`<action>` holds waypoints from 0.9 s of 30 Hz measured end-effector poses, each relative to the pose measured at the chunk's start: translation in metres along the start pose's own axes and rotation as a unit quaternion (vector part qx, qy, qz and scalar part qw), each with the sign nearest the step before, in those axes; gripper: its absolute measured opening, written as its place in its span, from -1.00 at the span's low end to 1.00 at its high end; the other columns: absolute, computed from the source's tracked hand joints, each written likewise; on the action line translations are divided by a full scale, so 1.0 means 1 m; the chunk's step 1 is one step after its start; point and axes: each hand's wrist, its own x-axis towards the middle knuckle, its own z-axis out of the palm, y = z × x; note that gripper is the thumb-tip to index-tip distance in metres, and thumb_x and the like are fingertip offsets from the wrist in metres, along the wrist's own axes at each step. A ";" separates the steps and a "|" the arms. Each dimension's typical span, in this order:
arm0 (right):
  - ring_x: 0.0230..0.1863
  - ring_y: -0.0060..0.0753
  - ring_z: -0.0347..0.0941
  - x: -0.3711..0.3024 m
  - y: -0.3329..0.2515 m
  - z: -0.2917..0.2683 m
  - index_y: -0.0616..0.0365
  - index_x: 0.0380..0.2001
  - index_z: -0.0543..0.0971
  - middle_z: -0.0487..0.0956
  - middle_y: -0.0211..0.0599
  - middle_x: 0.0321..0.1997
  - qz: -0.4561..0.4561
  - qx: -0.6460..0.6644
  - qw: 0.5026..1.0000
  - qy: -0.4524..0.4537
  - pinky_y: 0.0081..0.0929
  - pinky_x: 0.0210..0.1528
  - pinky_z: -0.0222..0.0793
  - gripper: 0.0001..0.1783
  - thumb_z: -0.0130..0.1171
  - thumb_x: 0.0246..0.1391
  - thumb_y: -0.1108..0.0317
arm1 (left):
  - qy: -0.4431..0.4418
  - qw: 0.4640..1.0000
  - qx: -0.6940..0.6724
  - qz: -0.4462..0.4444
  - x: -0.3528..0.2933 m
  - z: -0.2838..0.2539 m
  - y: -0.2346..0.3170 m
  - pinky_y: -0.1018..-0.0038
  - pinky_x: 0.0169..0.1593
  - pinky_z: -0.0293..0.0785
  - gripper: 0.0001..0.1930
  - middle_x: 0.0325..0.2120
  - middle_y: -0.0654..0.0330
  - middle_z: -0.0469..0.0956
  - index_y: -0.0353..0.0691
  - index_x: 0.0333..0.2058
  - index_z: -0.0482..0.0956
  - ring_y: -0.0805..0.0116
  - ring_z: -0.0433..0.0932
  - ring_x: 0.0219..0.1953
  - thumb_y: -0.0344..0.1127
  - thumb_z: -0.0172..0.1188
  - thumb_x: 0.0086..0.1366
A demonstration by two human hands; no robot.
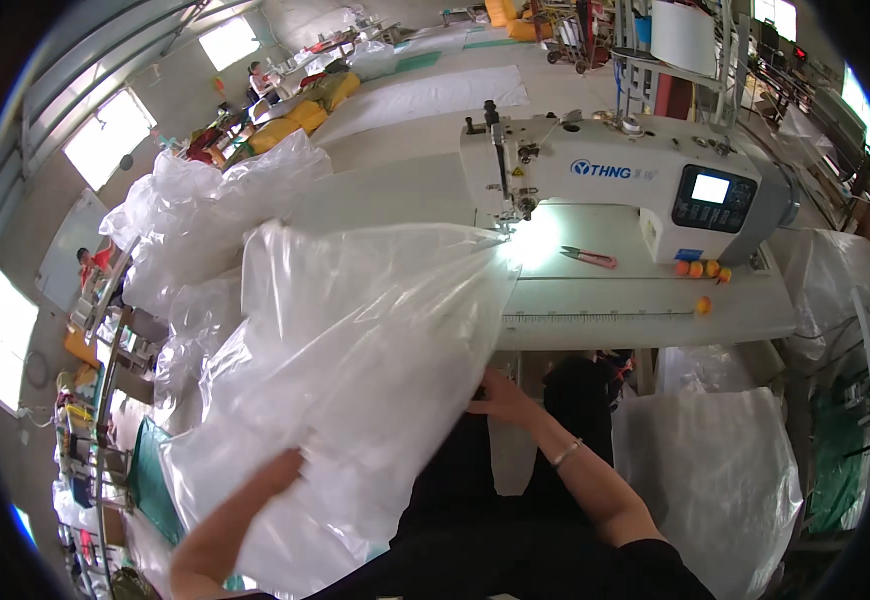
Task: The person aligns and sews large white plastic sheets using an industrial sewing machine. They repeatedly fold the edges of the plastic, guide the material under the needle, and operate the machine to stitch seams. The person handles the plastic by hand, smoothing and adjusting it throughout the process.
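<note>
We see the clear plastic sheet [355, 330] across the centre and lower left of the frame, its gathered top corner at the needle area of the sewing machine [615, 160]. The left hand [283, 470], lower left, meets the film with its fingertips hidden; the right hand [500, 398], below centre, curls at the sheet's edge, so we cannot tell whether either pinches. We judge they bear the hanging weight so it pulls less on that corner. Snips [589, 258] lie right of the needle, presumably for easy reach, with small orange balls [704, 270] beyond. The tabletop [575, 292] has open room there, up to its front edge; leftward, heaped plastic [175, 200] crowds the sheet.
</note>
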 end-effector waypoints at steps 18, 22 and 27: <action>0.05 -0.50 0.37 0.053 -0.185 0.090 0.22 0.05 0.45 0.49 -0.18 0.08 -0.232 0.142 0.957 -0.103 -0.51 0.12 0.22 -0.58 0.00 0.27 0.16 | 0.285 0.747 -0.600 -0.007 0.093 -0.067 0.241 0.35 0.21 0.23 -0.43 0.13 0.08 0.38 -0.17 0.21 0.24 0.23 0.31 0.19 -0.38 0.17 0.22; -0.19 -0.48 0.50 0.055 -0.165 0.053 0.23 -0.26 0.61 0.61 -0.15 -0.28 -0.114 -0.008 0.986 -0.120 -0.44 -0.08 0.38 -0.68 0.15 0.14 0.16 | 0.335 0.683 -0.639 -0.111 0.053 -0.050 0.134 0.32 0.17 0.25 -0.48 0.08 0.07 0.41 -0.18 0.16 0.29 0.19 0.34 0.14 -0.39 0.16 0.21; 0.01 -0.15 0.41 0.057 -0.035 0.050 0.23 -0.09 0.50 0.51 -0.02 -0.07 -0.033 -0.218 0.972 0.087 -0.37 0.05 0.32 -0.35 0.39 -0.17 0.00 | 0.434 0.647 -0.598 -0.191 -0.018 -0.053 0.014 0.28 0.13 0.28 -0.54 0.01 0.06 0.44 -0.19 0.10 0.35 0.14 0.37 0.08 -0.39 0.15 0.20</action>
